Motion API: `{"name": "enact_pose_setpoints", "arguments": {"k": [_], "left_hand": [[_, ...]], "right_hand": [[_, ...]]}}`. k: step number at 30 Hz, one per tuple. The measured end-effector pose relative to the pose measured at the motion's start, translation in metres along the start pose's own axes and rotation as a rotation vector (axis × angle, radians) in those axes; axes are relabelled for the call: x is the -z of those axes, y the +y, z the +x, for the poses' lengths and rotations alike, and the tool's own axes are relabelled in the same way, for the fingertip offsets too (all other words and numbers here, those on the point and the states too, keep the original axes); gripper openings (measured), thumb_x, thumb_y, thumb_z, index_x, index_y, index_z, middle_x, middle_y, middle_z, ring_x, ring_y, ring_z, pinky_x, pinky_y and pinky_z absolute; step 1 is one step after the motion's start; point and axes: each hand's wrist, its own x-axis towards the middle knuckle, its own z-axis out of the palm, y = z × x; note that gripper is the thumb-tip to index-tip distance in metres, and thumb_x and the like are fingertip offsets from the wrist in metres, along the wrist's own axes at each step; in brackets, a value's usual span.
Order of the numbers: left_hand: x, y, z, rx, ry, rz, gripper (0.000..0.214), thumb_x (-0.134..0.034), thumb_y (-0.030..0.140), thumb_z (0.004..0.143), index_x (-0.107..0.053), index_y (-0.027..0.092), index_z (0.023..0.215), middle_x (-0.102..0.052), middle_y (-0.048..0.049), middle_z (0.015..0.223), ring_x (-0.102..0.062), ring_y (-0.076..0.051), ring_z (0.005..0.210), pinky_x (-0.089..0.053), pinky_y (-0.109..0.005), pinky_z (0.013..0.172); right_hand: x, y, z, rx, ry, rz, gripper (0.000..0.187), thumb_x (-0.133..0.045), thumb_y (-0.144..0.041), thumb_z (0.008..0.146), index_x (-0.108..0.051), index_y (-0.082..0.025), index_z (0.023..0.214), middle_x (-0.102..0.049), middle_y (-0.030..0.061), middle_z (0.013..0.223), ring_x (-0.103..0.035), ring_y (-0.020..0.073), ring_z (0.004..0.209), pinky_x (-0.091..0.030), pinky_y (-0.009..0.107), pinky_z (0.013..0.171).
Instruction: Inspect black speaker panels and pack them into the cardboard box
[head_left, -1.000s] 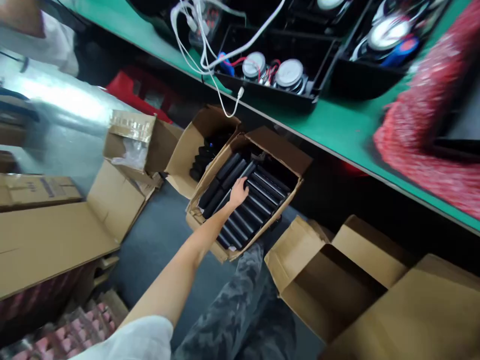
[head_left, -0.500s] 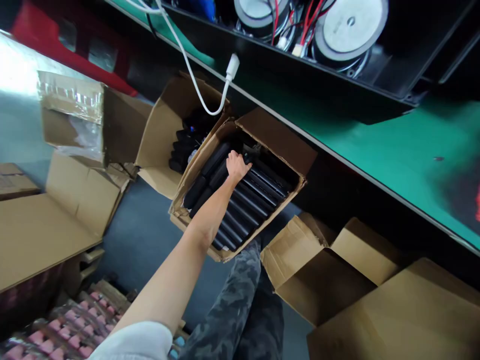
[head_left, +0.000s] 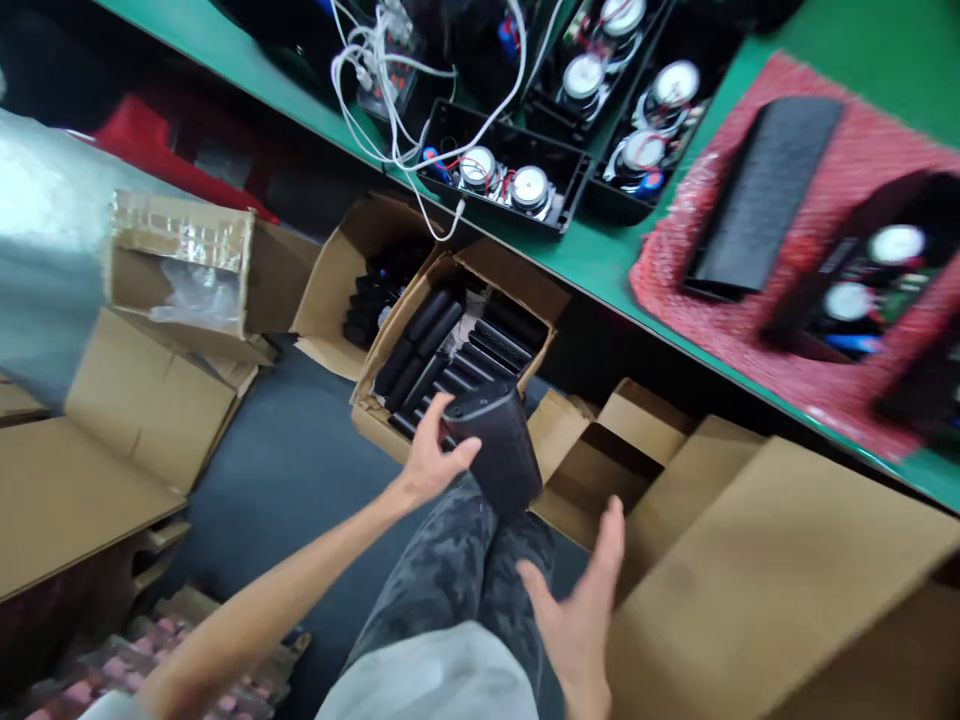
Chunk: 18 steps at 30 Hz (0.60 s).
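A black plastic casing (head_left: 496, 450) is gripped at its upper left end by my left hand (head_left: 437, 450), thumb across one face. It hangs tilted above my knees. To the right of it, my right hand (head_left: 576, 610) is apart from everything, thumb and fingers spread. Behind the casing stands an open cardboard box (head_left: 390, 432) with several similar black casings (head_left: 472, 365) packed in rows. My left fingers partly hide the end of the held casing.
The green bench (head_left: 600, 270) carries opened casings with round speakers (head_left: 529, 190), white cables (head_left: 420, 165) and red bubble wrap (head_left: 675, 250). More cardboard boxes (head_left: 765, 560) stand at the right and left. Pink parts (head_left: 142, 650) lie at lower left.
My left hand has come out of the box and back toward my body with a black casing. My right hand has entered the view. The head view has shifted, showing more of the bench.
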Motion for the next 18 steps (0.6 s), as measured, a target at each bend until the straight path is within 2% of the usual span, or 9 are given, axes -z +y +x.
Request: {"name": "enact_pose_setpoints", "arguments": {"k": [2,4,6,9,11,13,14,16,18], "left_hand": [[-0.023,0.04,-0.072,0.066,-0.056,-0.278,0.053,-0.077,0.057,0.077,-0.057,0.021,0.11,-0.067,-0.003,0.095,-0.064,-0.021,0.085,-0.056,-0.032,0.077],[-0.042,0.073,-0.133,0.117,-0.046,-0.437,0.053,-0.08,0.058,0.078,-0.06,0.022,0.11,-0.07,-0.0047,0.102,-0.065,-0.023,0.093,-0.056,-0.033,0.084],[-0.058,0.097,-0.185,0.155,-0.078,-0.556,0.055,-0.081,0.058,0.079,-0.061,0.023,0.117,-0.071,-0.006,0.113,-0.065,-0.025,0.104,-0.055,-0.035,0.092],[-0.078,0.115,-0.253,0.165,-0.251,-0.709,0.071,-0.082,0.066,0.077,-0.061,0.026,0.132,-0.067,-0.008,0.134,-0.059,-0.031,0.128,-0.049,-0.039,0.108],[-0.091,0.121,-0.293,0.147,-0.462,-0.807,0.082,-0.079,0.074,0.074,-0.061,0.028,0.14,-0.062,-0.0093,0.146,-0.051,-0.034,0.141,-0.041,-0.042,0.117],[-0.101,0.129,-0.329,0.124,-0.666,-0.889,0.085,-0.078,0.074,0.075,-0.059,0.031,0.146,-0.061,-0.0092,0.149,-0.049,-0.035,0.144,-0.039,-0.044,0.12],[-0.104,0.134,-0.343,0.119,-0.724,-0.924,0.082,-0.078,0.071,0.078,-0.058,0.032,0.147,-0.062,-0.0083,0.149,-0.051,-0.034,0.143,-0.039,-0.044,0.12],[-0.107,0.147,-0.366,0.143,-0.759,-0.987,0.073,-0.078,0.064,0.082,-0.06,0.033,0.145,-0.067,-0.006,0.144,-0.057,-0.033,0.138,-0.043,-0.043,0.117],[-0.106,0.161,-0.379,0.253,-0.808,-1.048,0.063,-0.076,0.061,0.084,-0.066,0.031,0.139,-0.074,-0.0058,0.133,-0.064,-0.033,0.129,-0.048,-0.042,0.111]], "right_hand": [[0.001,-0.018,-0.029,0.107,0.127,-0.148,0.117,-0.079,-0.061,0.086,0.001,-0.035,0.168,-0.005,0.011,0.176,-0.019,0.0432,0.159,-0.031,0.071,0.123],[0.011,-0.033,-0.066,0.197,0.149,-0.261,0.118,-0.083,-0.057,0.083,-0.003,-0.036,0.168,-0.015,0.0129,0.174,-0.038,0.0418,0.152,-0.05,0.064,0.112],[0.03,-0.041,-0.11,0.227,0.157,-0.285,0.117,-0.083,-0.051,0.082,-0.005,-0.036,0.168,-0.025,0.0131,0.171,-0.044,0.0404,0.148,-0.056,0.06,0.105],[0.063,-0.037,-0.179,0.201,0.214,-0.171,0.112,-0.081,-0.048,0.083,-0.01,-0.036,0.168,-0.034,0.0109,0.168,-0.045,0.0387,0.148,-0.051,0.061,0.112],[0.082,-0.031,-0.221,0.222,0.26,-0.004,0.102,-0.075,-0.05,0.088,-0.013,-0.036,0.168,-0.03,0.008,0.17,-0.039,0.0358,0.153,-0.043,0.059,0.12],[0.096,-0.025,-0.258,0.269,0.305,0.154,0.096,-0.071,-0.051,0.091,-0.015,-0.036,0.168,-0.027,0.0056,0.172,-0.032,0.0338,0.156,-0.034,0.057,0.126],[0.101,-0.023,-0.274,0.287,0.332,0.225,0.095,-0.071,-0.052,0.091,-0.016,-0.036,0.168,-0.028,0.0054,0.171,-0.032,0.034,0.156,-0.033,0.057,0.126],[0.107,-0.019,-0.304,0.291,0.4,0.375,0.095,-0.071,-0.054,0.09,-0.02,-0.036,0.167,-0.032,0.005,0.17,-0.036,0.0353,0.154,-0.036,0.057,0.125],[0.108,-0.017,-0.33,0.292,0.47,0.558,0.087,-0.066,-0.058,0.091,-0.027,-0.036,0.165,-0.036,0.0039,0.168,-0.038,0.0361,0.153,-0.039,0.056,0.123]]}}
